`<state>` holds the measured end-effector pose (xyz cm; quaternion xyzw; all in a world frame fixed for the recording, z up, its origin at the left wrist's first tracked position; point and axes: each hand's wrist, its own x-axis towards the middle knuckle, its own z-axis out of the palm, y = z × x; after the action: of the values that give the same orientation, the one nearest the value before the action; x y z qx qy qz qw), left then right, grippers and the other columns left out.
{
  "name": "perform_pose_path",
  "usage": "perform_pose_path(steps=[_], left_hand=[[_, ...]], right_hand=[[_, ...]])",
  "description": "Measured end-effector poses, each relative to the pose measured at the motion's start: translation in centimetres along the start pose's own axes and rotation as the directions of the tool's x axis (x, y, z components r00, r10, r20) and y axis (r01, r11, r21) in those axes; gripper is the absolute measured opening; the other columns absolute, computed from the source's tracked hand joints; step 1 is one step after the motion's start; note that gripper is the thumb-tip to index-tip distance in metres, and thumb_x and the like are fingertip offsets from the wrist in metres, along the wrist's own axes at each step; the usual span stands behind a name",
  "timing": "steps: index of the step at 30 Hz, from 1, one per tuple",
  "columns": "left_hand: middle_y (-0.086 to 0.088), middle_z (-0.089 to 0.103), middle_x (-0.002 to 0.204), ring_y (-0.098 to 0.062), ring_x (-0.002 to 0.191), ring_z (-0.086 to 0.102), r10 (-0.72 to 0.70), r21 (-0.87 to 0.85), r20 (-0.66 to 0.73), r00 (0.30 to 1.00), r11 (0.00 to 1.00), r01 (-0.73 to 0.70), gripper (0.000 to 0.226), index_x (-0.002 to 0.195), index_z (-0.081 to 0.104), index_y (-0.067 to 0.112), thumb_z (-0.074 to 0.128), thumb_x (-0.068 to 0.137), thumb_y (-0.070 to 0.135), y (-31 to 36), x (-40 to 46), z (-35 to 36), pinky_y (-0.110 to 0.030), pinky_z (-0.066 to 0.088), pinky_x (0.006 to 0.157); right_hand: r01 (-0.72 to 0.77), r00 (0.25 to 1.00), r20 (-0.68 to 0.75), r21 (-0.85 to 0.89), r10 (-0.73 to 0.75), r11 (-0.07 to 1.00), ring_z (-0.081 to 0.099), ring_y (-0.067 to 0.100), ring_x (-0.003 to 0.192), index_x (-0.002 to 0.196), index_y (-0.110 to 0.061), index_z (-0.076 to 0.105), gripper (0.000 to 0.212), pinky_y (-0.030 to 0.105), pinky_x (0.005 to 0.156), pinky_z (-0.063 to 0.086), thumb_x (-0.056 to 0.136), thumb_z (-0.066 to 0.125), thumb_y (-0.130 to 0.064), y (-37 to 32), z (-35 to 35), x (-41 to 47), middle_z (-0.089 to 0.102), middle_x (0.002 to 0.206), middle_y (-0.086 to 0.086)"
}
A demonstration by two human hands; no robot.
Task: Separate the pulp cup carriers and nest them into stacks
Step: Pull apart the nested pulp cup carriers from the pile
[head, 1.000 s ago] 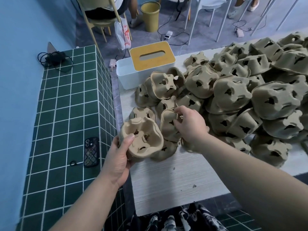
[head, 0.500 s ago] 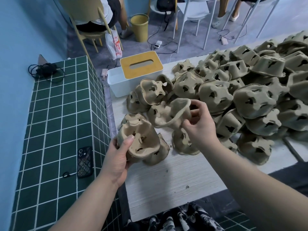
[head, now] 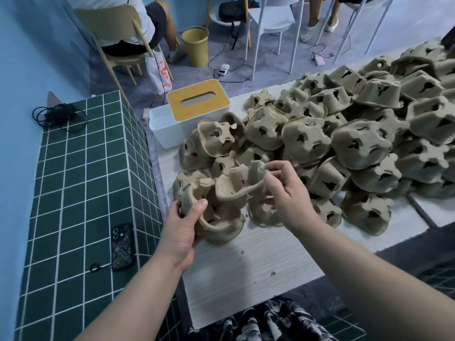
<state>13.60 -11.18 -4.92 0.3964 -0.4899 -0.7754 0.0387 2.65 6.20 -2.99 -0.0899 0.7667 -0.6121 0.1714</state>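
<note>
1. At the centre of the frame, a person's right hand [head: 288, 195] pinches the rim of a single pulp cup carrier [head: 236, 184], thumb and forefinger closed on its upper right corner while the other fingers [head: 279, 179] curl loosely beneath.

2. The carrier hangs above the desk [head: 248, 262] between the two hands, its long axis running from lower left to upper right across the frame, its open cups facing up and toward the viewer, the gripped end raised.

3. The left hand [head: 183, 227], at lower centre-left, is wrapped around a nested stack of carriers [head: 216, 217]; the thumb presses on the stack's near left rim, the remaining fingers hidden behind it. The stack tilts with its hollow side toward the single carrier, whose lower end is just beside the stack's top; contact cannot be told.

4. A large heap of loose carriers [head: 357, 143], mostly bottoms-up, fills the right and upper right of the desk, reaching the frame's edge.

5. A white tissue box with a yellow lid [head: 194, 107] stands at the desk's upper left corner; a phone in a dark case [head: 123, 246] lies on the green tiled ledge [head: 81, 183] at lower left.
</note>
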Motion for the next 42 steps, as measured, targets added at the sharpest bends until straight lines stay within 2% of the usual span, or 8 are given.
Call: perform_pose_path(steps=[5,9,13,19,24,30,36,42], left_hand=[[-0.008,0.069,0.115,-0.021,0.096,0.067,-0.009,-0.007,-0.007,1.000,1.000,0.009,0.069,0.131,0.051,0.023,0.074,0.067,0.030,0.2,0.0,-0.3,-0.045,0.056,0.084],[-0.006,0.072,0.110,-0.022,0.097,0.067,-0.019,-0.018,0.005,1.000,1.000,0.019,0.065,0.128,0.054,0.023,0.074,0.067,0.032,0.2,0.2,-0.4,-0.047,0.056,0.084],[-0.008,0.069,0.121,-0.025,0.110,0.064,-0.049,-0.048,0.038,0.998,0.998,0.051,0.071,0.132,0.054,0.023,0.075,0.066,0.038,0.0,0.3,-0.3,-0.044,0.055,0.082],[-0.004,0.066,0.127,-0.025,0.118,0.060,-0.054,-0.088,0.061,0.997,0.994,0.059,0.069,0.133,0.054,0.025,0.072,0.069,0.040,0.1,0.4,-0.2,-0.041,0.056,0.076],[-0.004,0.067,0.127,-0.024,0.120,0.059,-0.058,-0.102,0.085,0.995,0.992,0.067,0.074,0.135,0.053,0.025,0.072,0.066,0.044,0.1,0.1,-0.2,-0.045,0.055,0.084],[-0.002,0.069,0.123,-0.023,0.117,0.061,-0.069,-0.119,0.093,0.993,0.990,0.080,0.072,0.133,0.054,0.026,0.072,0.068,0.049,0.2,-0.3,0.1,-0.041,0.054,0.078],[-0.005,0.068,0.125,-0.024,0.118,0.063,-0.075,0.007,0.196,0.978,0.997,0.075,0.098,0.134,0.057,0.026,0.069,0.055,0.082,0.8,-0.9,0.0,-0.046,0.055,0.088],[-0.006,0.074,0.111,-0.024,0.099,0.071,-0.057,-0.002,0.142,0.988,0.998,0.058,0.077,0.131,0.052,0.025,0.085,0.062,0.035,0.9,-0.8,-0.1,-0.047,0.056,0.088]], right_hand=[[-0.046,0.993,-0.120,-0.218,0.020,0.975,0.052,0.013,0.064,0.088,-0.026,0.052,0.014,0.037,0.068,0.050,0.083,0.060,-0.017,0.5,0.4,1.0,0.058,0.077,-0.006],[-0.095,0.974,-0.208,-0.037,0.085,0.995,0.060,0.026,0.068,0.090,-0.029,0.057,0.020,0.048,0.071,0.055,0.083,0.061,-0.011,0.7,0.6,1.3,0.065,0.082,0.007],[-0.075,0.991,-0.099,0.133,0.088,0.988,0.062,0.022,0.072,0.107,-0.027,0.060,0.032,0.036,0.072,0.053,0.086,0.063,-0.002,0.3,1.5,0.8,0.066,0.083,0.011],[-0.087,0.995,-0.046,0.022,0.087,0.996,0.053,0.007,0.060,0.119,-0.020,0.062,0.038,0.027,0.063,0.047,0.082,0.068,-0.009,1.1,2.8,0.2,0.056,0.065,-0.009],[-0.051,0.999,-0.013,0.031,0.051,0.998,0.047,0.008,0.057,0.106,-0.028,0.063,0.030,0.027,0.059,0.043,0.084,0.067,-0.007,1.2,3.1,-0.2,0.050,0.059,-0.011],[-0.130,0.988,0.080,-0.017,0.131,0.991,0.065,0.011,0.083,0.123,-0.025,0.056,0.038,0.037,0.081,0.056,0.087,0.066,-0.015,1.3,3.7,-0.5,0.062,0.095,-0.009],[-0.104,0.989,0.094,-0.130,0.117,0.986,0.068,0.014,0.077,0.123,-0.035,0.055,0.044,0.043,0.074,0.057,0.083,0.066,-0.022,2.3,4.2,-0.4,0.065,0.106,-0.005],[-0.049,0.990,0.128,-0.147,0.068,0.988,0.068,0.009,0.080,0.117,-0.043,0.055,0.043,0.041,0.076,0.057,0.082,0.065,-0.020,2.9,4.8,-0.5,0.063,0.104,-0.011]])
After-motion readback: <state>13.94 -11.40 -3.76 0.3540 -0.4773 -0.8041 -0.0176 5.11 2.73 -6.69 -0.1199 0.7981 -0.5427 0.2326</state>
